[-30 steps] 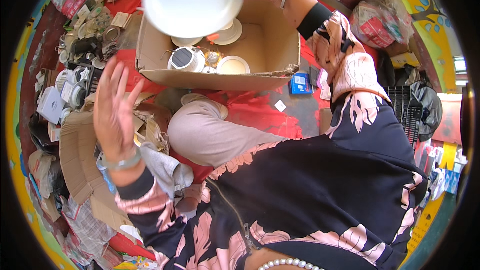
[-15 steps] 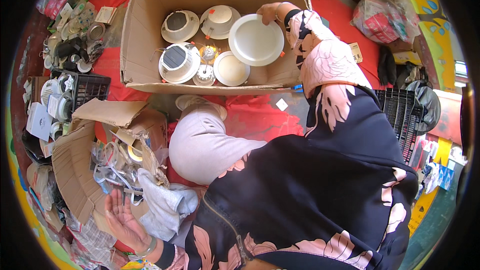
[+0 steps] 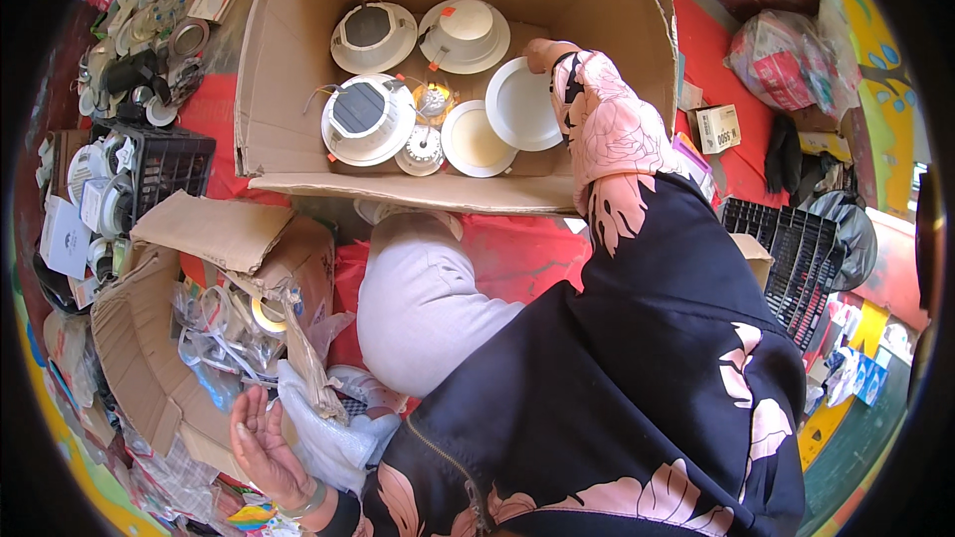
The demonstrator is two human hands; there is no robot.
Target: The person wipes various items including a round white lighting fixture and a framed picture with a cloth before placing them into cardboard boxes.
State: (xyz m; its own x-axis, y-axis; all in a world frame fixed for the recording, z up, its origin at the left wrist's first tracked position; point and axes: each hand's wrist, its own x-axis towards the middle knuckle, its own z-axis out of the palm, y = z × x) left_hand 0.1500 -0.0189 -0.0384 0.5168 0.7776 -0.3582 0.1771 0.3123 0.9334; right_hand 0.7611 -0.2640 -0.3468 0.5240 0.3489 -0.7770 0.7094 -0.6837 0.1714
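Note:
Inside the large cardboard box [image 3: 418,189], my right hand [image 3: 548,54] grips the upper rim of a round white downlight [image 3: 523,114]. The sleeve covers part of that light's right side. Beside it lies another white downlight [image 3: 477,138] face up. Two downlights with dark rectangular tops [image 3: 366,26] [image 3: 360,109] sit on the box's left side, and a downlight with an upturned white housing [image 3: 466,32] lies behind. Small round lamp parts [image 3: 422,150] are between them. Palm up with fingers apart, my left hand [image 3: 267,449] holds nothing, near a pale cloth-like wrap [image 3: 323,438].
A smaller open carton [image 3: 149,338] at left holds tape rolls and plastic scraps. Black crates [image 3: 174,174] [image 3: 786,254] stand on both sides. Loose lamp parts [image 3: 139,70] are piled at far left, a filled plastic bag [image 3: 791,60] at far right. My bent leg [image 3: 418,308] is before the box.
My right hand has lowered the white downlight deeper into the box, beside the other lights. The view has shifted slightly. My left hand stays open, its fingers a little more curled.

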